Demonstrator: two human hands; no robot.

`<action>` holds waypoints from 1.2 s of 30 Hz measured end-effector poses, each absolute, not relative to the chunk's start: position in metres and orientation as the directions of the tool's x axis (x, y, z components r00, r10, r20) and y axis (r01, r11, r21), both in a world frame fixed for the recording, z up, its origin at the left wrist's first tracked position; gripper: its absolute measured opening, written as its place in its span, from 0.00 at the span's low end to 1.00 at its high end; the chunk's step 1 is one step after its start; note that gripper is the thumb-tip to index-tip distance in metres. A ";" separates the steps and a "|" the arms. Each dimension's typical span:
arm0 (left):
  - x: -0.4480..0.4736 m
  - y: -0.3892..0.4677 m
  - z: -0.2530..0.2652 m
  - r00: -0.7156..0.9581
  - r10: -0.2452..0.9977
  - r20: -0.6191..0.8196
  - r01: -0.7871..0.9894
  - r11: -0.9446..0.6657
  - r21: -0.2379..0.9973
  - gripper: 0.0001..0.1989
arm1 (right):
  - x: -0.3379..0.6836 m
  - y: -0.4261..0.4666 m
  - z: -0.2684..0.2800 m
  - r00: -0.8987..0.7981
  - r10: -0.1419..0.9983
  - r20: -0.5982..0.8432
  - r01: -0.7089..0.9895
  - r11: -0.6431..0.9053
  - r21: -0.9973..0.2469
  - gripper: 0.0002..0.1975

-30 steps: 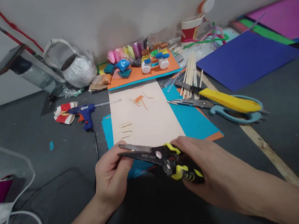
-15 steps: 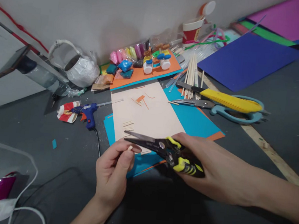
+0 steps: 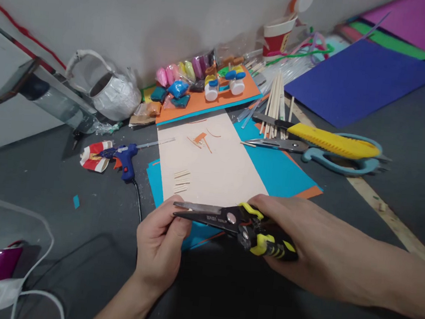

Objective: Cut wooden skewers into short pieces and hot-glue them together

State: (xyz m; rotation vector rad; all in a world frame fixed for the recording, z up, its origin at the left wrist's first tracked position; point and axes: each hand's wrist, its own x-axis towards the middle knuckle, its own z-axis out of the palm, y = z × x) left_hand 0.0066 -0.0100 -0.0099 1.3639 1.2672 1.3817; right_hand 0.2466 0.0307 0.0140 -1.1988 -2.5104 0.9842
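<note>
Dark grey tabletop (image 3: 106, 209) spreads beneath the right hand (image 3: 303, 233), its fingers wrapped round black-and-yellow-handled metal snips (image 3: 230, 217), and the left hand (image 3: 162, 235), thumb and fingers pinched together on a mostly hidden pale wooden stick (image 3: 190, 209), its tip between the parted blades. From that pinch, short pale wooden pieces (image 3: 182, 181) lie at twelve o'clock on a cream paper sheet (image 3: 219, 170), a blue glue gun (image 3: 125, 162) at ten, and a yellow-handled craft knife (image 3: 327, 139) with pale-blue-handled scissors (image 3: 295, 146) at two.
</note>
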 end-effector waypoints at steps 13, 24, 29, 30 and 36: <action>0.009 -0.008 -0.004 -0.186 0.967 0.175 0.130 -0.152 0.980 0.10 | 0.238 0.035 0.020 -0.661 0.736 -0.145 0.595 0.397 -0.699 0.12; 0.004 -0.010 -0.004 -0.064 0.990 0.125 0.029 -0.124 0.992 0.08 | 0.245 0.038 0.019 -0.661 0.733 -0.162 0.643 0.441 -0.626 0.10; 0.005 -0.011 0.000 -0.062 0.994 0.091 0.017 -0.090 0.996 0.09 | 0.245 0.041 0.023 -0.657 0.738 -0.152 0.624 0.419 -0.659 0.08; 0.005 -0.011 0.000 -0.049 0.994 0.099 -0.004 -0.099 0.995 0.09 | 0.244 0.041 0.024 -0.657 0.736 -0.162 0.616 0.400 -0.679 0.08; 0.004 -0.010 -0.001 -0.032 0.996 0.079 -0.043 -0.080 0.996 0.12 | 0.242 0.042 0.027 -0.706 0.683 -0.189 0.562 0.378 -0.736 0.07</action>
